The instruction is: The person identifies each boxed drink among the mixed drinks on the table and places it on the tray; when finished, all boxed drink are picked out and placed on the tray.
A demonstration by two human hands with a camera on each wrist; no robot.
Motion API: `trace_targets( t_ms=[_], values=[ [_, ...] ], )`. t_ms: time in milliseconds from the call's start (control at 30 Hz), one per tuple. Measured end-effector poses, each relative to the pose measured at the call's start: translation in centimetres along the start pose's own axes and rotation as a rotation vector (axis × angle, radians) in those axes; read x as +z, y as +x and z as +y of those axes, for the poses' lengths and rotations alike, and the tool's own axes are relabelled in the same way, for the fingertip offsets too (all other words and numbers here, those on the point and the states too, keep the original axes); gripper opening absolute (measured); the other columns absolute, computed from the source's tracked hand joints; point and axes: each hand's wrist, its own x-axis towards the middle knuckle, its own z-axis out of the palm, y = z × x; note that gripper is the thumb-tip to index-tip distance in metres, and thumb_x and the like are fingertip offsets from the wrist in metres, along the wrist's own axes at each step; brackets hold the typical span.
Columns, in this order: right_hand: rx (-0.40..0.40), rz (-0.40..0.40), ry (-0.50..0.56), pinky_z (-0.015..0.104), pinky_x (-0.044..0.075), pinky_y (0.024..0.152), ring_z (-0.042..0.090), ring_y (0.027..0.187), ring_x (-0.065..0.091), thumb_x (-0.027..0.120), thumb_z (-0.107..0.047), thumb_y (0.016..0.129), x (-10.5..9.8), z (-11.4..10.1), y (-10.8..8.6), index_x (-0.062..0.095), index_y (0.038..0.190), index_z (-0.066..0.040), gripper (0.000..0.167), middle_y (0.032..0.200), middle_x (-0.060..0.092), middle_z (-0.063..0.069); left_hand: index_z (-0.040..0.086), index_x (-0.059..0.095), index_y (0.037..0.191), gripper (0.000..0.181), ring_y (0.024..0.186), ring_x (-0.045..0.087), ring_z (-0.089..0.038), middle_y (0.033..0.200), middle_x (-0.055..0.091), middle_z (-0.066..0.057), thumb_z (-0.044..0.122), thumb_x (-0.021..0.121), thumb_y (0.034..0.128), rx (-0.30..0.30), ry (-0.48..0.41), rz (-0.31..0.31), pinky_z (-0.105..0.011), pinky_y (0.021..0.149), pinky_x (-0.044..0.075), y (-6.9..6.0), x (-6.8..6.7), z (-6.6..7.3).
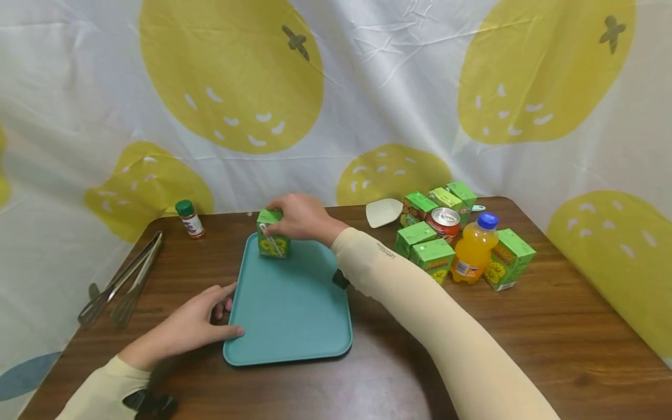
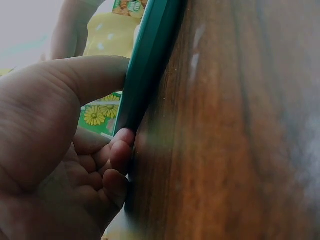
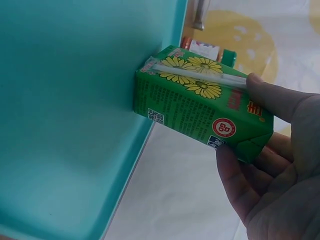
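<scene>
A green drink carton (image 1: 273,240) with yellow flowers and a straw on its side stands upright at the far left corner of the teal tray (image 1: 291,309). My right hand (image 1: 303,219) grips the carton's upper part between thumb and fingers; in the right wrist view the carton (image 3: 200,100) has its base against the tray (image 3: 65,115). At the tray's left edge, my left hand (image 1: 196,321) holds the rim. The left wrist view shows the left thumb (image 2: 102,75) over the rim and the other fingers curled against its outer side.
Several green cartons (image 1: 433,256), a red can (image 1: 443,221) and an orange drink bottle (image 1: 475,248) cluster on the right. A pale scoop-like blade (image 1: 384,212) lies behind them. Metal tongs (image 1: 126,277) and a green-capped spice bottle (image 1: 189,219) are left. A fruit-print cloth hangs behind the table.
</scene>
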Motion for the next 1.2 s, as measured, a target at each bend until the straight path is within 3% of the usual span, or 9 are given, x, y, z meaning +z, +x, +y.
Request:
trace_targets(
  t_ms=[867,1200],
  values=[
    [-0.053,-0.013,-0.036,0.032,0.052,0.074,0.014,0.092,0.065,0.084,-0.051,0.099,0.8,-1.1,2.1,0.078,0.142,-0.020,0.053,0.118,0.076,-0.004,-0.016,0.046,0.159,0.102,0.091,0.052,-0.013,0.107,0.057,0.000,0.041,0.095,0.0897,0.016,-0.018,0.005,-0.029,0.075,0.045,0.0,0.1,0.1],
    [-0.051,0.004,-0.029,0.037,0.057,0.088,0.015,0.105,0.068,0.082,-0.051,0.101,1.5,-1.0,1.8,0.074,0.146,-0.019,0.056,0.132,0.076,0.000,-0.017,0.045,0.159,0.102,0.092,0.051,-0.014,0.107,0.057,0.000,0.041,0.095,0.0902,0.008,-0.005,-0.001,-0.030,0.074,0.044,0.0,0.0,0.0]
  ],
)
